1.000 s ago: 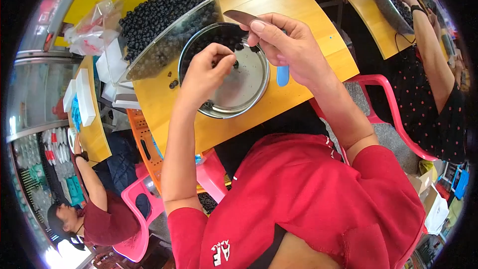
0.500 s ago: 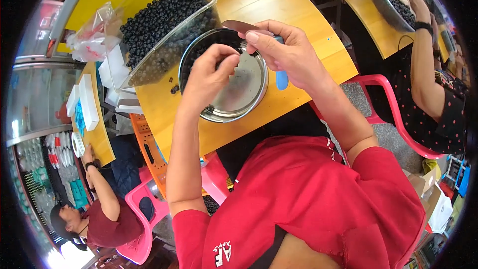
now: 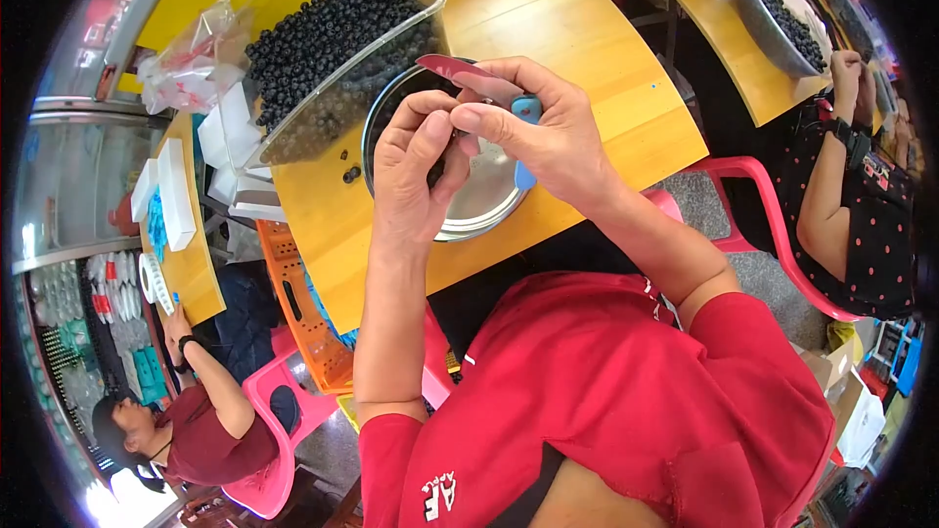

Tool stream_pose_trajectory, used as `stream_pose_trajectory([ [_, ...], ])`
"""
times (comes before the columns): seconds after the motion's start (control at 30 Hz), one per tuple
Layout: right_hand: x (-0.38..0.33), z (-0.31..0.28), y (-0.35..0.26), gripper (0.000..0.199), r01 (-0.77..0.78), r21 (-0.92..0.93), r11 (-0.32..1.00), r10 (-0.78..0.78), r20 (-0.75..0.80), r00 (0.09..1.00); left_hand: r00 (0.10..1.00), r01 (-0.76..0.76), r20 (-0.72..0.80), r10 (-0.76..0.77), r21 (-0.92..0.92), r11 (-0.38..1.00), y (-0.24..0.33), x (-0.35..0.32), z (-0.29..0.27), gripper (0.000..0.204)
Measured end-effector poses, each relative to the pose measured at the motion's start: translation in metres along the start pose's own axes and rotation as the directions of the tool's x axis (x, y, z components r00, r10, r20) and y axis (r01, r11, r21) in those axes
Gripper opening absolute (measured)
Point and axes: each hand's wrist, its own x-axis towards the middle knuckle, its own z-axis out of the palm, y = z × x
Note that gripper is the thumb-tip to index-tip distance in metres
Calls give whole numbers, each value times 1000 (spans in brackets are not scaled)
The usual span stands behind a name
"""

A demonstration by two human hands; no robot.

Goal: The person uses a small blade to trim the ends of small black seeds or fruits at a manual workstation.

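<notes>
My right hand (image 3: 558, 132) is closed around a small knife (image 3: 489, 88); its blade is reddish-brown, flat and pointed, jutting left past my fingers, and its light-blue handle shows between and below them; my left hand (image 3: 416, 161) pinches something tiny between thumb and forefinger, right against the right thumb, too small to make out; both hands meet above a round steel bowl (image 3: 479, 205), shiny and shallow, sitting on the yellow wooden table (image 3: 577, 20); just beside the bowl, up-left, a clear plastic tub (image 3: 333, 49) is heaped with small dark round berries; a crumpled plastic bag (image 3: 191, 64) lies further left; another person's arm (image 3: 831, 176) rests at a neighbouring table.
</notes>
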Motion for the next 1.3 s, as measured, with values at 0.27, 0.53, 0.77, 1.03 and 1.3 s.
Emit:
stream_pose_trajectory([
  [0.27,1,-4,-10,27,-264,163,950,247,120,962,974,-218,-17,226,213,952,-8,-1,-2,18],
  [0.53,3,-6,-11,22,-357,272,894,329,143,933,958,-227,-95,270,322,919,-5,-4,11,19],
  [0.77,1,1,-10,23,-263,254,931,257,58,965,971,-202,-52,232,333,921,-9,-8,12,20],
  [1.03,7,-4,-9,25,-204,234,951,207,10,978,967,-190,-120,225,247,950,-4,-8,10,20],
  [1.3,9,-6,-12,33,-310,182,933,287,142,947,977,-181,-53,205,294,939,-4,-8,8,21],
])
